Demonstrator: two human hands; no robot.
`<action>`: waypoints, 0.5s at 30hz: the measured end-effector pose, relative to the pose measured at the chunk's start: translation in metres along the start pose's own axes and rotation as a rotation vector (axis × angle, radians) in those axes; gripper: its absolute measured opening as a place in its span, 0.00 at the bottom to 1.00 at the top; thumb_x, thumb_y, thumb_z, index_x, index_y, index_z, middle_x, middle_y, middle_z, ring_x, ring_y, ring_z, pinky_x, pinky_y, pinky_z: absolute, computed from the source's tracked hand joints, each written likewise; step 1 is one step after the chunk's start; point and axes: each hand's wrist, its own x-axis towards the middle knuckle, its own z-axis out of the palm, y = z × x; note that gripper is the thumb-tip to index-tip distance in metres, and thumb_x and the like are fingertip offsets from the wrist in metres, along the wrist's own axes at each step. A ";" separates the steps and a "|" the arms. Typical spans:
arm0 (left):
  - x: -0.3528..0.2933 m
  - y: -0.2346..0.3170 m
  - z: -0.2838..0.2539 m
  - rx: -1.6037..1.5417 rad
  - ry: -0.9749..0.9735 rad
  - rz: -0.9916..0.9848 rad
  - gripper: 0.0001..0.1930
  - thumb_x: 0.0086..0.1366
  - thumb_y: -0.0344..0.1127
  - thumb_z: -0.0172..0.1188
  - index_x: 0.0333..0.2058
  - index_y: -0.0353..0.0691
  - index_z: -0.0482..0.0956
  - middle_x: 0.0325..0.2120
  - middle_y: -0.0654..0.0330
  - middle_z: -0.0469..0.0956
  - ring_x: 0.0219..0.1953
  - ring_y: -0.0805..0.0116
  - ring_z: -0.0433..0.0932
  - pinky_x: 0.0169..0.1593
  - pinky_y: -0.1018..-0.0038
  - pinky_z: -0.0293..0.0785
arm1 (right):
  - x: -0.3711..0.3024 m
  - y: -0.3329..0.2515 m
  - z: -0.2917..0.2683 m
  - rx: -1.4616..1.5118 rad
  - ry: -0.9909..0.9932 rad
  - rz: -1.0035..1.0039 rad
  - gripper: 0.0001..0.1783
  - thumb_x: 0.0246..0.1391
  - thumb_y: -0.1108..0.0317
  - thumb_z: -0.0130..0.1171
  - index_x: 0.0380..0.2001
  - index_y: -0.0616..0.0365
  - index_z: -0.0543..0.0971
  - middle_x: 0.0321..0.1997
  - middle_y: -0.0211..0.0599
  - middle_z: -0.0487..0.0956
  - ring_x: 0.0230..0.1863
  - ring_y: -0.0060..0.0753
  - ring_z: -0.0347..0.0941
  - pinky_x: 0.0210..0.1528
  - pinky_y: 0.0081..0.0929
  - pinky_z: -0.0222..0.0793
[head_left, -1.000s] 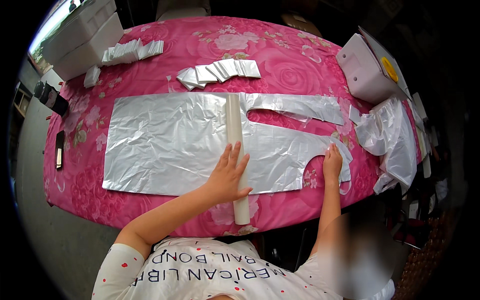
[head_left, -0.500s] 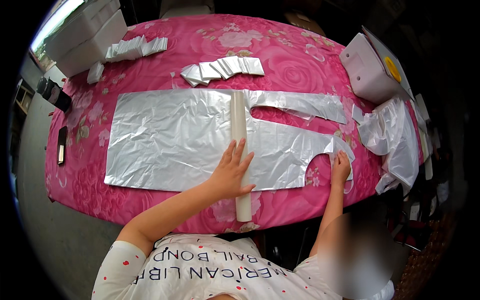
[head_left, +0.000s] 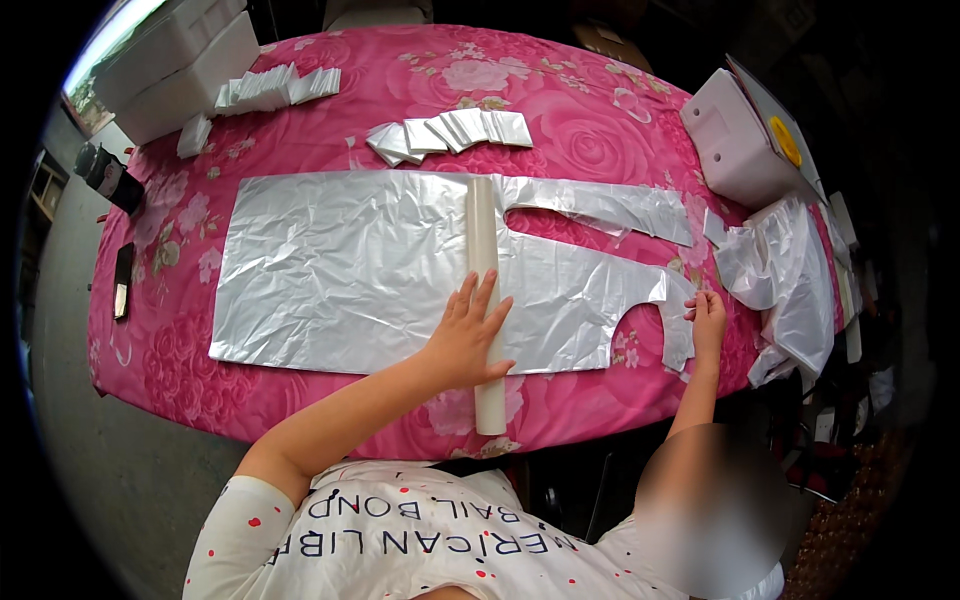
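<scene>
The left arm [head_left: 350, 410] bends at the elbow and slants up and in toward the middle of the table. The right arm [head_left: 692, 405] reaches up more steeply, and a blurry patch hides part of it near the shoulder.

The left hand [head_left: 466, 340] is open, with its fingers spread wide. It lies palm down on a long pale tube [head_left: 482, 225] and is not wrapped around it. The right hand [head_left: 708, 322] is off to the right, by the end of the plastic sheet [head_left: 340, 270]. Its fingers are bent and its fingertips are close together, right at the edge of the sheet. I cannot tell if they pinch the plastic or only sit next to it.

The plastic sheet is thin, shiny and silver, with lots of little wrinkles. It is spread flat under the tube and goes out to both sides of the left hand. The big wide part is to the left of that hand. To the right of it, a long gap splits the sheet into two strips. The strip nearer the right hand has a round bite cut out of it, just left of that hand. Past the left hand, toward the body, the tube's end pokes out over the pink flowery cloth [head_left: 580, 410].
</scene>
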 end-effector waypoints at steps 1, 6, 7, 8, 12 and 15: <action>0.000 0.000 0.000 0.000 0.001 -0.004 0.41 0.48 0.53 0.61 0.58 0.39 0.59 0.63 0.39 0.38 0.64 0.35 0.35 0.63 0.49 0.44 | -0.001 -0.004 0.003 0.062 -0.023 0.051 0.11 0.55 0.67 0.50 0.32 0.64 0.76 0.29 0.44 0.78 0.33 0.45 0.74 0.37 0.32 0.68; 0.002 0.002 0.002 0.012 0.007 0.003 0.42 0.48 0.53 0.61 0.58 0.39 0.59 0.63 0.39 0.38 0.64 0.35 0.35 0.63 0.49 0.43 | -0.006 0.049 0.041 -0.563 0.248 -0.416 0.11 0.53 0.67 0.51 0.32 0.65 0.76 0.35 0.44 0.79 0.37 0.46 0.74 0.41 0.34 0.68; 0.002 0.002 0.002 0.012 0.006 -0.001 0.42 0.47 0.53 0.61 0.58 0.39 0.59 0.63 0.40 0.38 0.64 0.36 0.35 0.63 0.49 0.43 | -0.010 0.056 0.049 -0.665 0.292 -0.540 0.11 0.53 0.67 0.51 0.32 0.65 0.76 0.36 0.43 0.79 0.38 0.46 0.74 0.42 0.34 0.68; 0.002 0.002 0.001 0.011 0.005 -0.005 0.42 0.47 0.53 0.61 0.58 0.39 0.59 0.63 0.40 0.38 0.64 0.36 0.35 0.63 0.49 0.43 | -0.013 0.061 0.052 -0.671 0.344 -0.539 0.10 0.52 0.67 0.53 0.32 0.64 0.77 0.36 0.43 0.79 0.39 0.46 0.74 0.43 0.34 0.68; -0.001 -0.001 0.000 0.000 -0.009 -0.021 0.41 0.48 0.52 0.61 0.58 0.39 0.59 0.63 0.40 0.37 0.64 0.36 0.35 0.63 0.49 0.43 | -0.027 0.036 0.061 -0.567 0.333 -0.372 0.10 0.48 0.67 0.58 0.30 0.64 0.78 0.37 0.42 0.79 0.40 0.46 0.74 0.45 0.34 0.67; -0.001 -0.001 -0.001 -0.001 0.002 -0.017 0.41 0.48 0.52 0.61 0.58 0.39 0.59 0.63 0.40 0.37 0.64 0.36 0.35 0.63 0.49 0.43 | -0.018 0.022 0.042 -0.352 0.240 -0.230 0.08 0.44 0.71 0.62 0.25 0.64 0.76 0.35 0.41 0.79 0.36 0.38 0.75 0.40 0.30 0.68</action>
